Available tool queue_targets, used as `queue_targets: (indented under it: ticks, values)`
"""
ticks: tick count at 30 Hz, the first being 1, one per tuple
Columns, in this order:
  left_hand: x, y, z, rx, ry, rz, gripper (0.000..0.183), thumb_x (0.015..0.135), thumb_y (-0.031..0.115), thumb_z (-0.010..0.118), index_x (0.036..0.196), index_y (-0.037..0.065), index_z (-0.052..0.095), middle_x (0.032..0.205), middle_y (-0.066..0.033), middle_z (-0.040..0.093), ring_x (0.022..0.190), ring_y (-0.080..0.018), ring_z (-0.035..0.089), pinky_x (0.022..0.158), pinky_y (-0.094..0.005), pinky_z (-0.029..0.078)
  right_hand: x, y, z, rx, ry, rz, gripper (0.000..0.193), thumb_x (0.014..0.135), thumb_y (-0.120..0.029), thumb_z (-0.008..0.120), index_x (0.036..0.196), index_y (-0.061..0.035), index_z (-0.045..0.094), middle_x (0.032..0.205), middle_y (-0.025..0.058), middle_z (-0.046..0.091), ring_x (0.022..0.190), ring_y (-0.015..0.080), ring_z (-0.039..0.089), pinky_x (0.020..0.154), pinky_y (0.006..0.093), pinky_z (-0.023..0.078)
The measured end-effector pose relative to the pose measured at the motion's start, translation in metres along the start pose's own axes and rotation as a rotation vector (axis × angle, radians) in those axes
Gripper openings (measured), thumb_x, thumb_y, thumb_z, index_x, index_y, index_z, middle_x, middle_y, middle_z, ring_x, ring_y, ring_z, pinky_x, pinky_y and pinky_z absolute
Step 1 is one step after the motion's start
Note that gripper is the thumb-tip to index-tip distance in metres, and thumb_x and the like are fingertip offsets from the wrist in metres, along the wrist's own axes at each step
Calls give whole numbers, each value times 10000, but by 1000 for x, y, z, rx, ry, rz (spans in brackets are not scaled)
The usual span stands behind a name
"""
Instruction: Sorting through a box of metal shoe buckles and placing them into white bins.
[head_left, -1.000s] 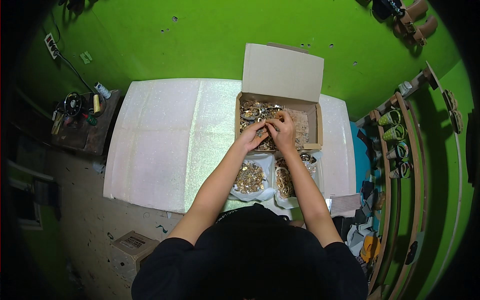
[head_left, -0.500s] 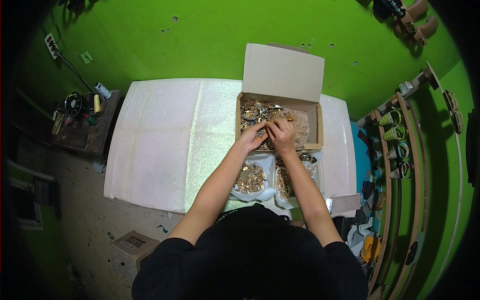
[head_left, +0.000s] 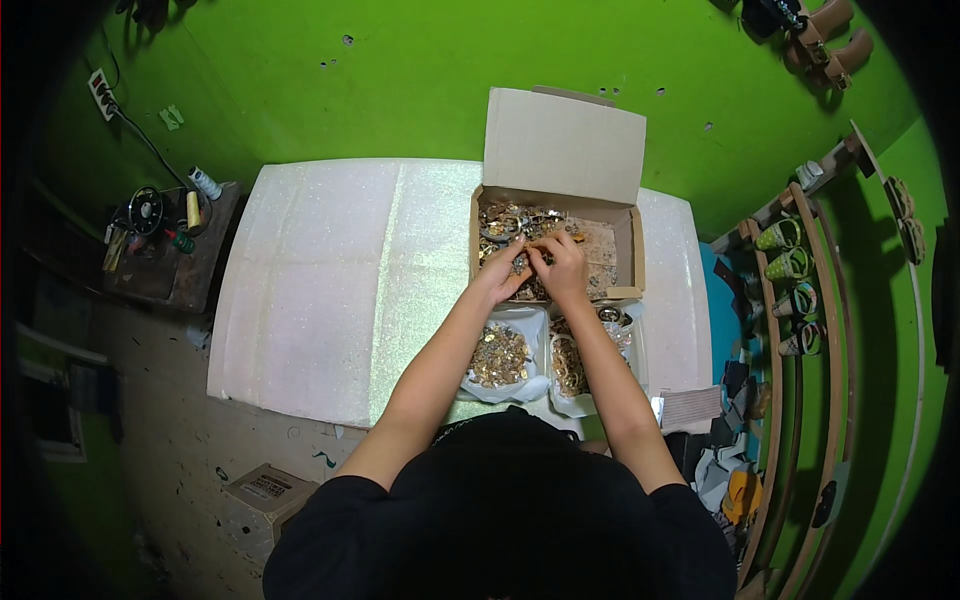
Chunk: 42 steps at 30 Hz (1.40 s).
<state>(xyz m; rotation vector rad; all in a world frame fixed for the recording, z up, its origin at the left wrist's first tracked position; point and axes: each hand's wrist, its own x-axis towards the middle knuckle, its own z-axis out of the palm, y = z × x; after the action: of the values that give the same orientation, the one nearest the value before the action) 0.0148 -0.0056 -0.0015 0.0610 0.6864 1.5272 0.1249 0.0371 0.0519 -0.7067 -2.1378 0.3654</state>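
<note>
Over an open cardboard box [head_left: 637, 245], both of my hands come together. Small gold and silver metal pieces [head_left: 500, 218] fill the left part of the box, and its right part shows bare cardboard with a few scattered bits. My left hand [head_left: 503, 273] is cupped, with several small metal pieces in its palm. Right beside it, my right hand [head_left: 562, 264] is pinched over that palm; whatever lies between its fingertips is too small to name. Nearer to me stand two plastic-lined trays: the left tray [head_left: 540, 385] and the right tray [head_left: 572, 405], both holding similar metal pieces.
A shimmering white cover [head_left: 310, 290] lies over the table. At the left, a dark side table [head_left: 165, 280] bears thread spools. A wooden rack [head_left: 775, 350] with green sandals [head_left: 790, 264] stands at the right. A smaller cardboard box [head_left: 265, 495] rests on the floor.
My right hand's fingers have shifted slightly and drawn a little back from the left fingertips. Both hands stay above the box.
</note>
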Motion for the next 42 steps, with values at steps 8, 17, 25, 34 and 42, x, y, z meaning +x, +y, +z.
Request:
queue_targets:
  ticks: [8,17,25,34,42]
  values:
    - [-3,1,4,73,19,10,243,824,277,510,970,84,487,920,-21,493,831,-99,476,724,-247,429,-2,0,4,-10,-1,-21,100,642,-83,621,737,-55,605,719,72,549,635,239,556,563,317,449]
    - [-1,-1,6,81,59,12,222,832,263,499,945,72,504,934,-29,491,817,-106,473,735,-260,427,-5,3,7,5,-9,-34,74,661,-73,604,726,-44,587,698,80,533,634,258,543,566,343,438]
    - [11,-3,-11,-140,-4,-32,257,882,233,363,922,22,504,883,-70,512,797,-147,495,741,-286,457,-2,4,-1,102,-45,87,96,654,-42,597,742,-13,574,733,116,559,630,253,561,560,313,450]
    - [18,-4,-20,-187,-19,-32,358,889,254,257,1013,8,485,979,-124,530,938,-217,494,841,-333,413,-4,-18,1,134,-319,87,186,636,-30,584,811,28,563,844,155,554,800,306,543,724,338,437]
    - [3,2,-3,-234,-149,-27,405,874,236,220,1097,-18,442,1140,-161,467,1079,-257,429,938,-353,327,-7,-17,13,43,-392,40,181,666,-63,567,834,6,563,860,177,526,778,343,531,673,383,447]
